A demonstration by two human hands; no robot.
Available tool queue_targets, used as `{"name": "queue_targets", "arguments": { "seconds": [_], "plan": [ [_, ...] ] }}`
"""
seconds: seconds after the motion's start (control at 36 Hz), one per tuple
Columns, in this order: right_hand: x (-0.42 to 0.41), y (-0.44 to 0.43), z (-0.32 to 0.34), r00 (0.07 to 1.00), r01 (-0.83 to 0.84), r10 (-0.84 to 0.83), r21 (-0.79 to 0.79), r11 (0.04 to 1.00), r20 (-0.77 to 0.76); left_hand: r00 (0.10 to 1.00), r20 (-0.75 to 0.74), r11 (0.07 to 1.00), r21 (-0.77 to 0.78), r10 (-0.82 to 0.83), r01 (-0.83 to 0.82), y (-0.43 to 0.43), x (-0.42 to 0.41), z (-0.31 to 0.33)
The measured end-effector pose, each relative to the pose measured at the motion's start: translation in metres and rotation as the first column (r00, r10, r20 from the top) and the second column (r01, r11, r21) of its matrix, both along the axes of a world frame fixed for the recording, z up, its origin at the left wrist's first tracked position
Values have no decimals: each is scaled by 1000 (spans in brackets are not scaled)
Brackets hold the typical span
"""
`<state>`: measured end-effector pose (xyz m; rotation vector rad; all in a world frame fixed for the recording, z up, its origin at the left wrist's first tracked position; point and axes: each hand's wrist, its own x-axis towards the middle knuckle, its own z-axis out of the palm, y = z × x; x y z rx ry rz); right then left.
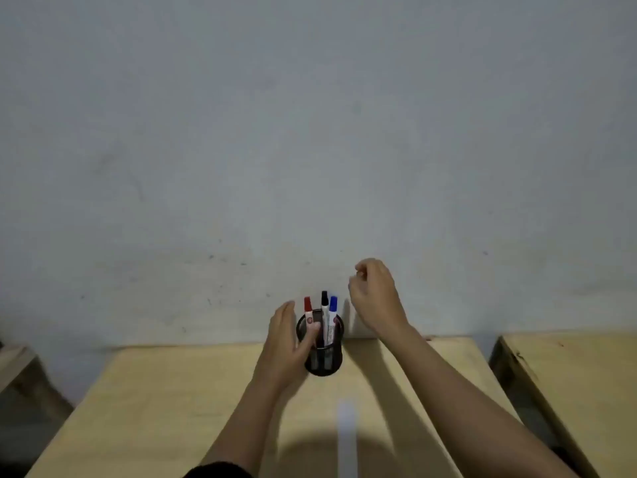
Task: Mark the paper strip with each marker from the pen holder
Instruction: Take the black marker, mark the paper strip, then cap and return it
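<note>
A black mesh pen holder (pixel 325 360) stands at the far edge of the wooden table (pixel 172 408), against the wall. Three markers stand in it: a red-capped one (pixel 307 305), a black-capped one (pixel 324 300) and a blue-capped one (pixel 333 305). My left hand (pixel 286 346) wraps the holder's left side, thumb on its front rim. My right hand (pixel 375 298) hovers just right of the markers, above the holder, fingers loosely curled and holding nothing. A white paper strip (pixel 346 439) lies on the table nearer to me, running toward the front edge.
A grey-white wall (pixel 310 132) rises directly behind the table. A second wooden table (pixel 568 381) stands to the right across a narrow gap. Another wooden surface edge (pixel 12 360) shows at far left.
</note>
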<state>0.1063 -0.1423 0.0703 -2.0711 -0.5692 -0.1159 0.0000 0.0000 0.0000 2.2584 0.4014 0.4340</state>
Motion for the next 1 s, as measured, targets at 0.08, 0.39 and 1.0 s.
{"name": "queue_targets", "arguments": {
  "seconds": [0.08, 0.39, 1.0],
  "plan": [
    [-1, 14, -35, 996, 31, -32, -7, 999, -88, 999, 50, 1000, -17, -16, 17, -1, 0, -25],
    [0, 47, -105, 983, 29, -9, 106, 994, -183, 978, 201, 960, -257, -63, 114, -4, 16, -83],
    [-12, 54, -110, 981, 195, -181, 265, 944, -75, 969, 219, 918, -349, -113, 186, 3, 20, -88]
  ]
}}
